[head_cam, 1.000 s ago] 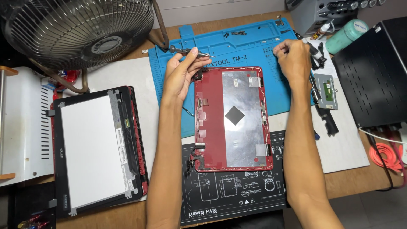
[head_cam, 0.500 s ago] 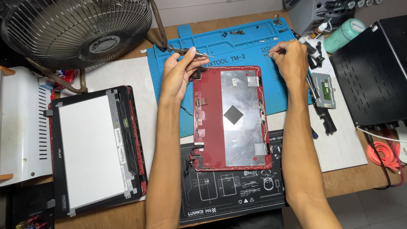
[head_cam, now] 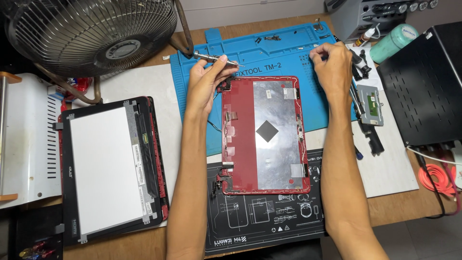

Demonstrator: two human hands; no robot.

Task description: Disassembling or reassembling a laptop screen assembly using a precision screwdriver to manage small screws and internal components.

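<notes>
Head camera looks steeply down, close over the workbench (head_cam: 144, 82).

On my desk (head_cam: 144, 243), a wire-caged fan (head_cam: 91, 33) stands far left above a detached screen panel (head_cam: 108, 171), a black perforated case (head_cam: 426, 84) sits right, beside a teal canister (head_cam: 392, 42) and orange cable (head_cam: 435, 179).

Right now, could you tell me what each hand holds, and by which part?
Left hand pinches the slim silver metal screwdriver mid-shaft. Right hand: cannot tell.
</notes>
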